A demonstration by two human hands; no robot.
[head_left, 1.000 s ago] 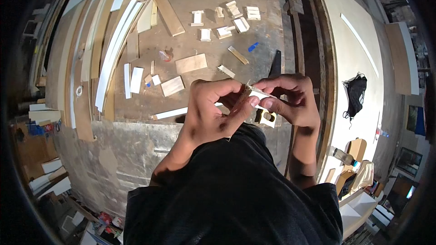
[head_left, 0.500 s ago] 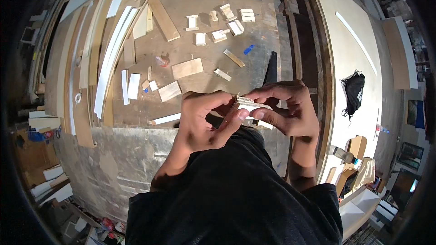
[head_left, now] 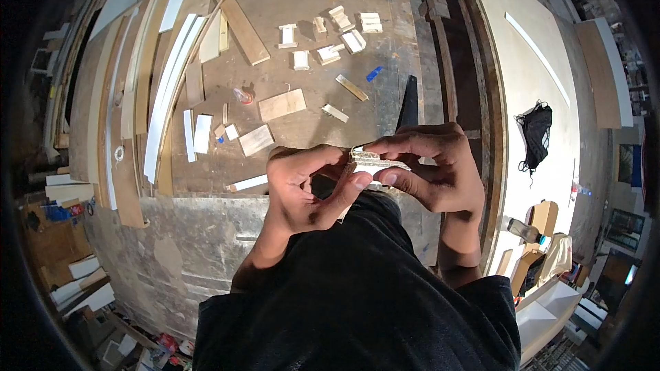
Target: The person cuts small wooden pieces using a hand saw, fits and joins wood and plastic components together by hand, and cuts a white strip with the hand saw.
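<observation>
A small white-faced wood piece (head_left: 375,171), with rough layered edges, is held up in front of my dark shirt. My left hand (head_left: 302,187) pinches its left end between thumb and fingers. My right hand (head_left: 440,168) grips the other end, thumb on the near face and fingers over the top. Parts of the piece are hidden behind the fingers. Beyond my right hand, a long black tapered strip (head_left: 408,102) lies on the worktable (head_left: 309,72). Several small wood blocks joined from pieces, one of them a white-faced block (head_left: 287,36), sit farther back.
Flat wood offcuts (head_left: 282,105), a blue scrap (head_left: 375,73) and a small clear red-tinted container (head_left: 242,95) lie on the worktable. Long boards (head_left: 175,93) are stacked at left. A pale panel at right carries a black mask-like cloth (head_left: 535,134) and a bottle (head_left: 525,231).
The wood piece has tilted slightly, and my left hand has shifted a little left and down. My right hand keeps nearly the same place and grip.
</observation>
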